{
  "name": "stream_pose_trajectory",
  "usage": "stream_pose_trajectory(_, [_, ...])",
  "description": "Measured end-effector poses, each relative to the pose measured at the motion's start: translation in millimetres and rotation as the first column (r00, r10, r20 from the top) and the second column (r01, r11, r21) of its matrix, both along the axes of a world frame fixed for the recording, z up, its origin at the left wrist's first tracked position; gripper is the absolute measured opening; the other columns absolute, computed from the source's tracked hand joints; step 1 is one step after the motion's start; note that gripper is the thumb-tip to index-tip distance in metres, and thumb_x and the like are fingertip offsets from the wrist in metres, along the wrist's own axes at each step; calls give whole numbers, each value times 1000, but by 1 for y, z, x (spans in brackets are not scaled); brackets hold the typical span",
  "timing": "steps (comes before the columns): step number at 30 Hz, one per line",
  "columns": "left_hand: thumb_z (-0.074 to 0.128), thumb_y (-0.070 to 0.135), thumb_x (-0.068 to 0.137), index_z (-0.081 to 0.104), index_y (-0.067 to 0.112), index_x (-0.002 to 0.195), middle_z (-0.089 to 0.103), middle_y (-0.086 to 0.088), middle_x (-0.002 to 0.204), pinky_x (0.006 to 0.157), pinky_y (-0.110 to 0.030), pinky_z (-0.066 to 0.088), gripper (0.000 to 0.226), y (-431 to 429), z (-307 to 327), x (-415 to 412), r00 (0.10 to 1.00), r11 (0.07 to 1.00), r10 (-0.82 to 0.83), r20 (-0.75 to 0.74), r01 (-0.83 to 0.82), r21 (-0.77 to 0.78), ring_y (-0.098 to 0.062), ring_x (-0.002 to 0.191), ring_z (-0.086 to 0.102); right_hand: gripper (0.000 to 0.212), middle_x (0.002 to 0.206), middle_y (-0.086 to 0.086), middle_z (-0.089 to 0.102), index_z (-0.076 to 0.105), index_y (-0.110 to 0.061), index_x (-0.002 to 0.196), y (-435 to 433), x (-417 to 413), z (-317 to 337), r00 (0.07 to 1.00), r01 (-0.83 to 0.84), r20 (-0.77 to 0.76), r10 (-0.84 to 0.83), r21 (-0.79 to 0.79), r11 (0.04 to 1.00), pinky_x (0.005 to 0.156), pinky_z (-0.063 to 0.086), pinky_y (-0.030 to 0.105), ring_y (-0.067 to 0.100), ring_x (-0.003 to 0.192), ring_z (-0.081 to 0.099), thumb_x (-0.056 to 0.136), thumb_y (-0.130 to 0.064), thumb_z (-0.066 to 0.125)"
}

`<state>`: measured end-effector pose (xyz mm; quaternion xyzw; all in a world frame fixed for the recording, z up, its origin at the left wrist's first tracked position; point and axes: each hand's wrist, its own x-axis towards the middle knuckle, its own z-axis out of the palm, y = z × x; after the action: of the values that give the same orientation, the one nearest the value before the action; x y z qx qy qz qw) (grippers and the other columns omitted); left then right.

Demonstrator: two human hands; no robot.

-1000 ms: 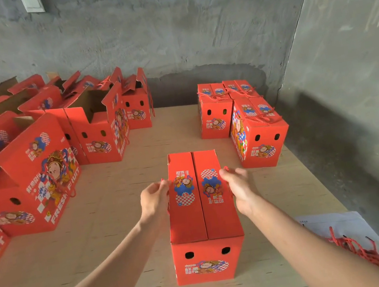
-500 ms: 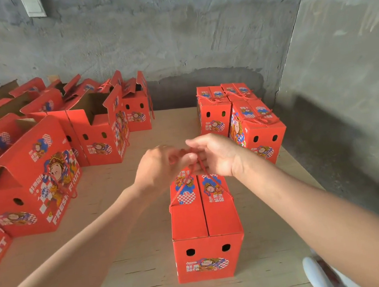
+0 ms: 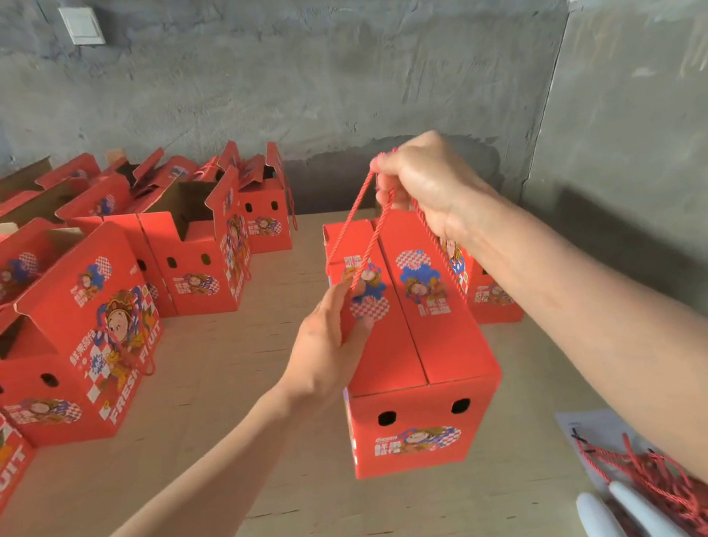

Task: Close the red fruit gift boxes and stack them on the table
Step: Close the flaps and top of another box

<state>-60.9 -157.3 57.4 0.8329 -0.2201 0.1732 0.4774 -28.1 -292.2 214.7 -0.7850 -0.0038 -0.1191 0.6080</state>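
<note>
The closed red box [image 3: 417, 351] hangs just below the fingers of the right hand [image 3: 426, 181], which are curled tight around its twisted red cords [image 3: 363, 220]. Whether its base is clear of the table [image 3: 233, 452] cannot be told. The left hand [image 3: 331, 342] lies with fairly straight fingers against the box's left top edge, steadying it and clasping nothing.

It is thin printed cardboard, so it is probably light and stiff at the folds but easy to dent. The two lid flaps meet at a middle seam. The cords seem the right place to carry it, with a flat palm on the side to stop any swing.

Beyond the right wrist stand other closed boxes [image 3: 492, 296], the likely place to stack it. Off to the left of the left hand are many open boxes [image 3: 201, 265] with raised flaps, well apart. Under the right forearm lie loose red cords [image 3: 660, 484] on a sheet of paper [image 3: 599, 429], which could snag a low-swinging box.
</note>
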Motion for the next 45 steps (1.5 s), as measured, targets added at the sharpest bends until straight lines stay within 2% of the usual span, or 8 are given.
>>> stream_pose_trajectory(6, [71,16,81,56,4,113,50,-10,112,86,-22,34,38,-33,-1,6,953,968,225,202,-242,62,-25,106,48,30,48,3,49,49,-7,58,-17,15,1,991,129,47,-126,-63,990,34,31,12,11,41,47,87,2,50])
stream_pose_trajectory(17, [55,38,93,32,25,146,9,-7,157,107,-18,24,59,-58,-85,24,926,925,-34,-377,172,338,-18,136,33,22,77,7,64,60,-3,78,-82,43,-89,990,61,-102,-99,-327,943,66,46,28,18,73,58,95,-8,46])
stream_pose_trajectory(22, [67,18,87,46,14,138,31,-8,149,99,-23,45,55,-57,-89,26,917,975,-97,-388,165,146,-17,128,44,25,87,7,60,57,-11,85,-98,13,-132,1000,12,20,10,-854,521,68,36,32,29,84,55,96,-33,48])
stream_pose_trajectory(25, [70,2,81,58,7,127,47,-7,135,77,-10,50,49,-46,-92,23,928,985,-130,-350,161,60,-10,109,56,60,141,9,42,35,-11,142,-108,-9,-174,966,-251,-184,184,-846,471,102,33,34,25,132,38,95,-48,43])
stream_pose_trajectory(28, [73,0,77,65,5,117,54,-2,117,76,-9,50,41,-44,-90,23,948,988,-113,-297,139,70,-5,94,60,73,159,3,7,12,-23,152,-120,-19,-211,896,-358,-257,362,-900,249,117,5,35,19,146,2,94,-56,40])
stream_pose_trajectory(31, [74,2,77,68,2,110,53,3,107,81,-17,52,33,-52,-84,29,954,984,-91,-284,129,119,-13,89,62,73,160,4,2,9,-24,152,-136,-4,-224,889,-274,-189,417,-949,154,118,1,36,21,147,-3,94,-59,36])
stream_pose_trajectory(39, [44,6,93,52,19,133,48,1,135,92,-30,42,43,-110,-74,98,975,847,193,-109,-110,520,-22,118,50,74,158,13,-5,4,-25,152,-120,67,-244,997,-43,-22,73,-951,305,115,-2,50,38,145,-4,93,-15,49])
stream_pose_trajectory(45, [39,6,87,-11,20,151,-16,9,158,117,-42,-3,83,-124,-84,128,954,539,252,-163,2,843,-25,146,-9,101,159,8,-6,-2,-29,151,-148,122,-262,994,-85,-60,96,-953,290,115,-8,47,32,146,-9,78,-9,65])
